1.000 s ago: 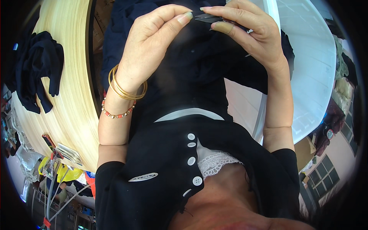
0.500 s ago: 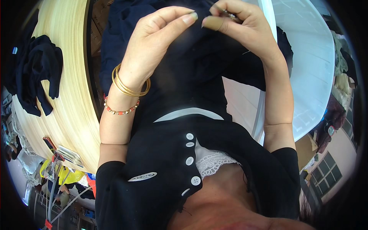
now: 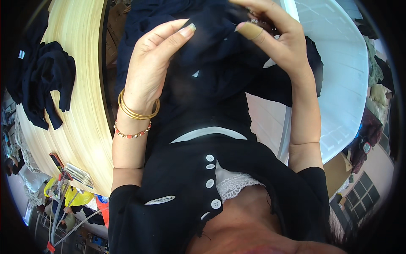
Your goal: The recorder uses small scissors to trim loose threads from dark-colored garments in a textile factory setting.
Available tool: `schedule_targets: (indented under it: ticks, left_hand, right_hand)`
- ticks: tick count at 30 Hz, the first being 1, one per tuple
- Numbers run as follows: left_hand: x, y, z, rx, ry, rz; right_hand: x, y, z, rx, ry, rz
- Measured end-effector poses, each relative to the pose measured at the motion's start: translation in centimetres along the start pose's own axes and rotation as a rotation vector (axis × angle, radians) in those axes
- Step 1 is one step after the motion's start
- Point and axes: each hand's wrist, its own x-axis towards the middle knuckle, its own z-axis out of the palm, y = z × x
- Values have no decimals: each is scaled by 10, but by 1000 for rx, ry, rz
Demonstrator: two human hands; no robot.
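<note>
Navy cloth, a garment [image 3: 211,55], lies bunched over my lap, with a small white triangular patch showing on it. The thumb and forefinger of my left hand [image 3: 156,51] are pinched at the cloth's upper left part; gold bangles and a beaded bracelet circle that wrist. My right hand [image 3: 283,38], with a tan wrap on its thumb, curls over the cloth's right side. Between its thumb and fingers is a small dark metal tool [image 3: 253,19], blurred and partly hidden, so its exact kind does not show.
A pale wooden table [image 3: 84,84] stands on my left, with another dark garment [image 3: 48,80] and a phone-like object [image 3: 56,161] near its edge. On my right is a large translucent white plastic bin [image 3: 338,84], dark cloth hanging over its side. Yellow bags [image 3: 78,197] lie at lower left.
My hands have moved apart, the left one down and leftward, the right one slightly down with its thumb farther from its fingers. The cloth has shifted, and a white patch now shows.
</note>
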Motion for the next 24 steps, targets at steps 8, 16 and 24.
schedule_targets:
  ticks: [8,16,24]
  left_hand:
    - [2,3,5,-89,-23,-13]
    - [5,3,10,-85,-47,-14]
    - [3,1,11,-86,-35,-21]
  right_hand:
    - [4,1,2,-36,-63,-222]
    - [3,5,3,-22,-71,-186]
    - [12,19,9,-173,-36,-300]
